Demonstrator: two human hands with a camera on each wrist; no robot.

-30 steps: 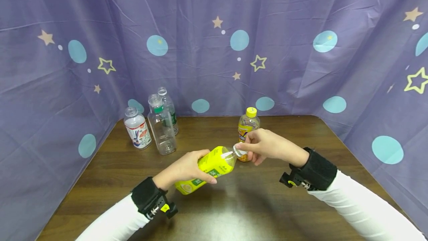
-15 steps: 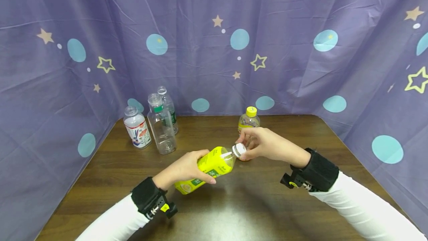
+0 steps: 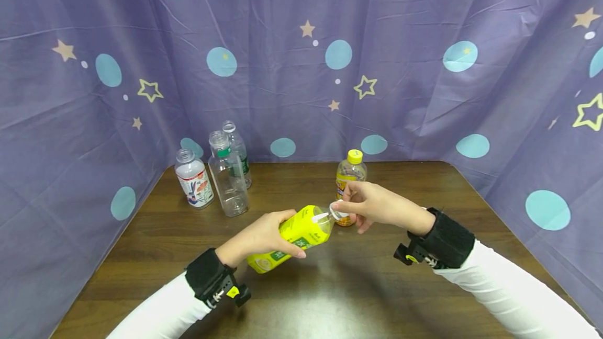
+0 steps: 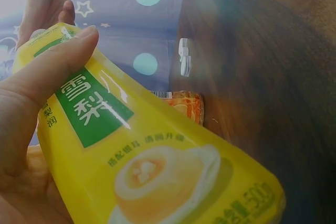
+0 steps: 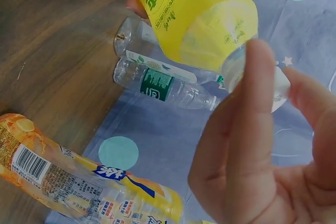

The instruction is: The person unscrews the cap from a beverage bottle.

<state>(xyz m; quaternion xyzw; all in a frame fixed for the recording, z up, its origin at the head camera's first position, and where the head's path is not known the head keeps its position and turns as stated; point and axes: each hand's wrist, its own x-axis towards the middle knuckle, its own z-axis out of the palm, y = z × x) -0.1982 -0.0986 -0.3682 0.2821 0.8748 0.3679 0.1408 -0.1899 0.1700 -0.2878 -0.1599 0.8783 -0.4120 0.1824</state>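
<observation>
A yellow-labelled drink bottle (image 3: 303, 230) with a white cap (image 3: 339, 209) is held tilted above the table, its neck toward the right. My left hand (image 3: 270, 234) grips it round the body; in the left wrist view the thumb (image 4: 68, 59) lies across the green patch of its label. My right hand (image 3: 374, 203) pinches the white cap between thumb and fingers at the bottle's mouth. In the right wrist view the fingers hide part of the cap (image 5: 281, 88). Just behind the right hand stands a yellow-capped bottle (image 3: 350, 172) with an orange and yellow label, partly covered.
At the back left of the wooden table (image 3: 155, 245) stand a white bottle with a printed label (image 3: 195, 187), a clear bottle (image 3: 231, 187) and another clear bottle with a green label (image 3: 239, 145), all uncapped. Small white objects (image 4: 184, 57) lie on the table. A purple curtain (image 3: 282, 109) hangs behind.
My right hand's fingers shifted round the white cap, spread at half a second ago, and now pinch it with the thumb on top again. The left hand and bottle stay put.
</observation>
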